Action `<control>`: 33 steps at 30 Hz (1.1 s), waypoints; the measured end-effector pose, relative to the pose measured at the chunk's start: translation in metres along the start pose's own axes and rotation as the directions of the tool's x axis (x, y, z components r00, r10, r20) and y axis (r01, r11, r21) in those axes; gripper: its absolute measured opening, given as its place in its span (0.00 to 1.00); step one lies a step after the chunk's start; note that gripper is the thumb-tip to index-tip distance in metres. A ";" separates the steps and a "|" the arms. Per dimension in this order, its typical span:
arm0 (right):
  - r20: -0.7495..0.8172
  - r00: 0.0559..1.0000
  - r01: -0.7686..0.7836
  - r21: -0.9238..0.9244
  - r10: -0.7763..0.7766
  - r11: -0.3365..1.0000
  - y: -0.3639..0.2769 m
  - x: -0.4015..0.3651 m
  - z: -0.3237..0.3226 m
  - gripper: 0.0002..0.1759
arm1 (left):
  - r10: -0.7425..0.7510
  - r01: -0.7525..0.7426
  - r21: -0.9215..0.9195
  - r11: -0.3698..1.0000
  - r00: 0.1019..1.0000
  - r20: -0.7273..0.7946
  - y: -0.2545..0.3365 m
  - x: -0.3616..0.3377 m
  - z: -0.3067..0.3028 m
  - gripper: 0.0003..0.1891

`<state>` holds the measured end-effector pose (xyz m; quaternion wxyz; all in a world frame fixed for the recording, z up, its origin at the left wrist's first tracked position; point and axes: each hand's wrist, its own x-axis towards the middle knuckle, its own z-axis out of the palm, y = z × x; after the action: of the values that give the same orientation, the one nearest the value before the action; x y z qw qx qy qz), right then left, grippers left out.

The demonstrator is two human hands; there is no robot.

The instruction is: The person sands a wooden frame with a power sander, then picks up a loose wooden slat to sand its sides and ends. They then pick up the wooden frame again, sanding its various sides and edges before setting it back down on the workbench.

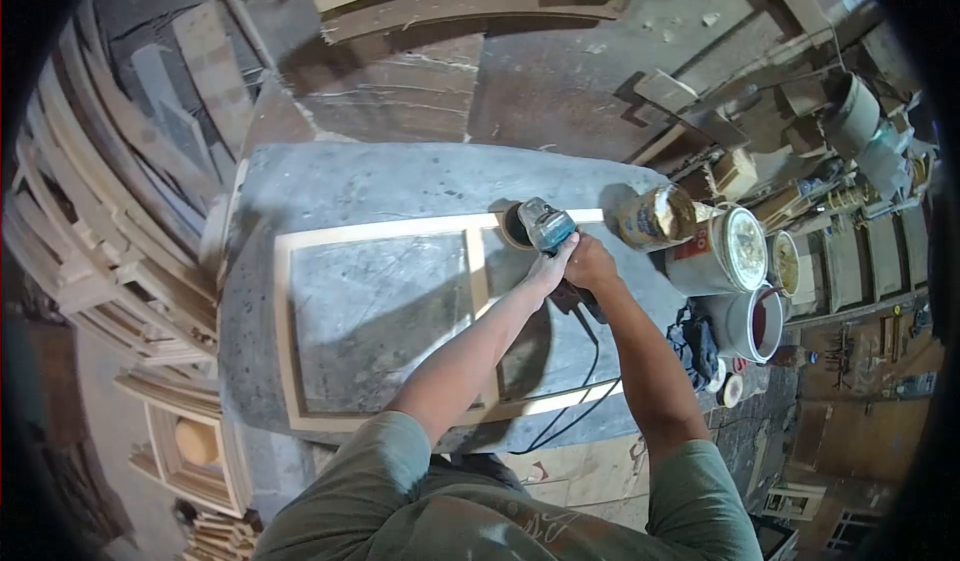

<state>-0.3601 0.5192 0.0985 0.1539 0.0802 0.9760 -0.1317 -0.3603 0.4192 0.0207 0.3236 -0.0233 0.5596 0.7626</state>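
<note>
Both my hands are closed around an angle grinder [548, 227] with a teal body and a round disc at its front. My left hand [553, 264] grips it near the head, and my right hand [592, 261] wraps the body just behind. The disc [516, 225] rests on or just over the far rail of a pale wooden frame [380, 229]; exact contact I cannot make out. This frame lies flat on a grey table [350, 176] and has a crossbar near its middle. A black cord [597, 353] runs from the grinder toward the table's near edge.
Right of the frame stand an open tin [655, 217], a white bucket [722, 251] and another bucket with dark red inside [745, 323]. A dark cloth [692, 346] lies nearby. Curved wooden parts [95, 211] are stacked at left, and boards [470, 6] lie beyond the table.
</note>
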 end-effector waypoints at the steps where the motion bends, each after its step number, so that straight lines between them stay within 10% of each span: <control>1: -0.004 1.000 -0.022 -0.002 0.022 1.000 0.012 0.000 -0.004 0.30 | 0.014 -0.013 -0.024 1.000 0.997 0.069 -0.002 0.008 0.010 0.46; 8: -0.194 0.981 0.005 0.035 0.002 0.999 0.131 0.034 0.017 0.32 | -0.056 0.037 0.109 0.993 0.983 0.176 0.013 0.038 0.072 0.48; 17: -0.220 0.972 -0.036 0.199 0.080 0.979 0.136 0.048 0.037 0.32 | -0.172 0.125 0.284 0.950 0.975 0.144 -0.006 0.071 0.058 0.47; 21: -0.034 0.993 -0.108 0.113 0.113 0.988 0.041 0.009 0.001 0.29 | -0.073 0.083 0.139 0.987 0.995 -0.071 -0.003 0.025 0.024 0.48; 33: -0.251 0.961 -0.063 0.197 0.113 0.978 0.114 0.019 0.015 0.29 | -0.128 0.089 0.230 0.969 0.978 0.163 0.025 0.033 0.064 0.47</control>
<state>-0.3514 0.6254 0.0524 0.0215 0.1544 0.9664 -0.2042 -0.3785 0.4866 0.0522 0.4139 0.0498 0.6080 0.6757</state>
